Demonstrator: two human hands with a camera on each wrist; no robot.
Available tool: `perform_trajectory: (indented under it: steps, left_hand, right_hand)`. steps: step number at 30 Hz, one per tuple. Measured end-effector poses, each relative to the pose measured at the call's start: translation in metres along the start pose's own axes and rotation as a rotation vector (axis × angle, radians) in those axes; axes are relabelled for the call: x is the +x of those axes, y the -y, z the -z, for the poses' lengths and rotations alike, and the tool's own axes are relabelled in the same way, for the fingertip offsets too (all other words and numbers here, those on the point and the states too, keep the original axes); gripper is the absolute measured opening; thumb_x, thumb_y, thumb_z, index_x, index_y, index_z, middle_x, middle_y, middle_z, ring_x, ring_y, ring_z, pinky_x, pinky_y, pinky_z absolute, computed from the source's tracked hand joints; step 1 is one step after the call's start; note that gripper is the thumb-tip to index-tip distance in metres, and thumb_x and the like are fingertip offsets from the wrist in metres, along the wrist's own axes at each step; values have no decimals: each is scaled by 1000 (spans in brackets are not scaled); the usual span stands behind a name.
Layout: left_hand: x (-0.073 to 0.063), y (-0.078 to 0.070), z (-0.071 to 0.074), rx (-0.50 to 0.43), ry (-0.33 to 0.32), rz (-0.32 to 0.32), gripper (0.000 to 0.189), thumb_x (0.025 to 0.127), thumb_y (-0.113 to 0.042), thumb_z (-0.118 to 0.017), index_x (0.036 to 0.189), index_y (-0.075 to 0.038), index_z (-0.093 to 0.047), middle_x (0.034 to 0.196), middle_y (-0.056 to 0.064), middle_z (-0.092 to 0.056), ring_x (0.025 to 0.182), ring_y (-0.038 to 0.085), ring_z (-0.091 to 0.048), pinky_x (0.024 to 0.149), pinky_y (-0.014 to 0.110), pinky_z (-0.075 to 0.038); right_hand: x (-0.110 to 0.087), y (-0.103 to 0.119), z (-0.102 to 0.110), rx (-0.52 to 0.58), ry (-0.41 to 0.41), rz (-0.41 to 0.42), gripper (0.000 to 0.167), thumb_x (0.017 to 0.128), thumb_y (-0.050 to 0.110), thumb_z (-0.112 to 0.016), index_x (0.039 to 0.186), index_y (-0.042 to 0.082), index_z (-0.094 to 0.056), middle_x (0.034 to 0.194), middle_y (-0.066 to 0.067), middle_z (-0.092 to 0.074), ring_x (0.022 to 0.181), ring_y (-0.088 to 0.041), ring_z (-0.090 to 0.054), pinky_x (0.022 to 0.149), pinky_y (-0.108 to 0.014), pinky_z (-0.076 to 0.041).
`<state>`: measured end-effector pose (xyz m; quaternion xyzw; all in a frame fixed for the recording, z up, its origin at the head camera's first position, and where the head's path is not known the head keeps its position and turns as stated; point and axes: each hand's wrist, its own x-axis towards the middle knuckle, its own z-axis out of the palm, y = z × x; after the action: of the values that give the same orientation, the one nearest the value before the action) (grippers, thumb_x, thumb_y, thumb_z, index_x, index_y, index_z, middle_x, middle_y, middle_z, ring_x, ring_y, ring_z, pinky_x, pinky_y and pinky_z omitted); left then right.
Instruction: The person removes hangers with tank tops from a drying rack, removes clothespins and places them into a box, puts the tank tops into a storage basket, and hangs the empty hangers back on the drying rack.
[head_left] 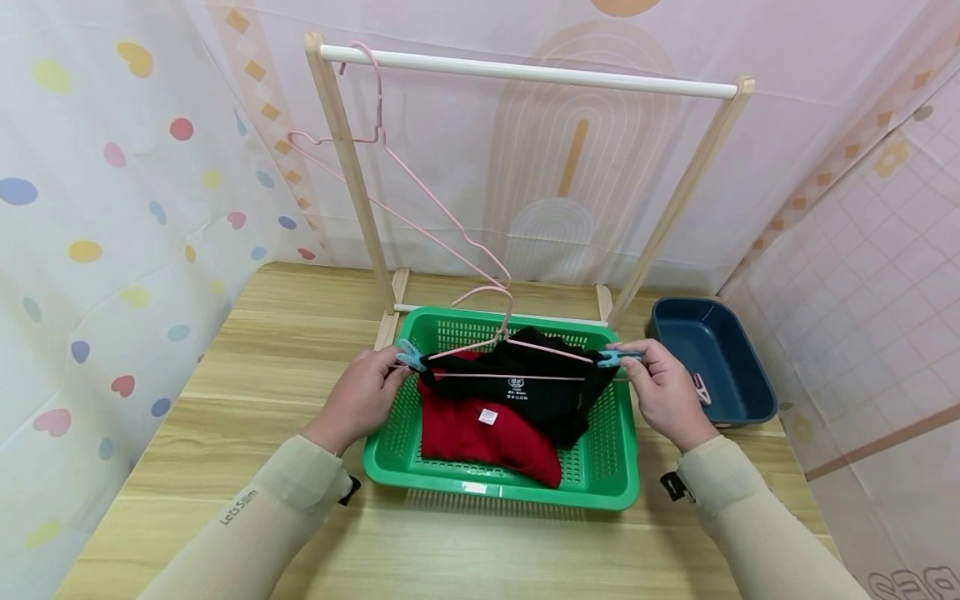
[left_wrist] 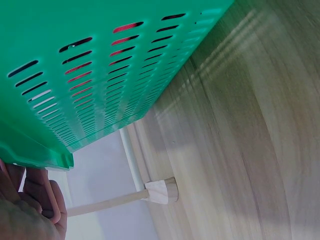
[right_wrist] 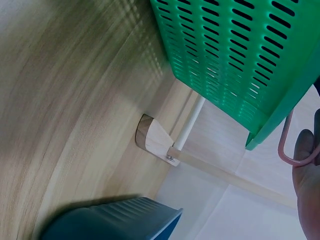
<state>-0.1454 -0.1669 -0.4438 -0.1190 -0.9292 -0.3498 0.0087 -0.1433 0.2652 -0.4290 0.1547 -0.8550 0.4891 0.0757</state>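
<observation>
Nearest us, two beige sleeves [head_left: 240, 521] reach in on either side of a green perforated plastic basket [head_left: 420, 482], which stands on a light wood-grain counter [head_left: 202, 425]. Toward the basket's front, inside it, we see a red cloth garment [head_left: 465, 437] bearing a small white label [head_left: 488, 417]. Over the basket's left rim, the left hand [head_left: 360, 396] pinches a light-blue plastic clothespin [head_left: 410, 356] between thumb and curled fingers; over its right rim, the right hand [head_left: 663, 392] pinches a matching blue clothespin [head_left: 611, 358] likewise. Between these hands, above the basket, we find a slim pink hanger [head_left: 480, 376] with a black cloth garment [head_left: 543, 408] stretched along it to both clothespins, its lower part hanging inside the basket. Right of the basket sits a dark-blue rectangular tub [head_left: 690, 333] containing a pink-and-white clip [head_left: 702, 389]. Behind the basket rises a pale wooden rack [head_left: 678, 196] with a white top rail [head_left: 525, 72], from which a second pink hanger [head_left: 380, 92] hangs bare before a patterned cloth backdrop [head_left: 442, 142].
</observation>
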Motion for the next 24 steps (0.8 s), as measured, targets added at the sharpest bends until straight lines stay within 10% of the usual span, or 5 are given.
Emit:
perform_trajectory:
  steps: [4, 12, 24]
  left_hand:
    - [0, 0, 0, -1, -5, -4, 10, 107, -14, -60, 102, -9, -67, 89, 8, -69, 93, 27, -51, 74, 37, -42]
    - [0, 0, 0, -10, -7, -11, 10, 108, -15, -60, 103, -10, -68, 90, 8, -70, 93, 27, -52, 75, 37, -42]
    - [-1, 1, 0, -20, -4, -3, 10, 108, -15, -59, 105, -10, -68, 96, 8, -72, 98, 28, -54, 79, 39, -44]
  right_hand:
    - [-1, 1, 1, 9, -7, -2, 19, 111, 10, -51, 125, 2, -62, 137, -19, -67, 53, -9, -40, 73, -19, -50]
    - [-2, 2, 6, 20, -67, 15, 19, 111, 9, -52, 123, -2, -62, 133, -20, -69, 112, 13, -61, 93, -8, -50]
    - [-1, 7, 16, -34, -179, -37, 22, 110, 13, -56, 128, 7, -67, 108, 8, -67, 52, -10, -40, 49, -26, -37]
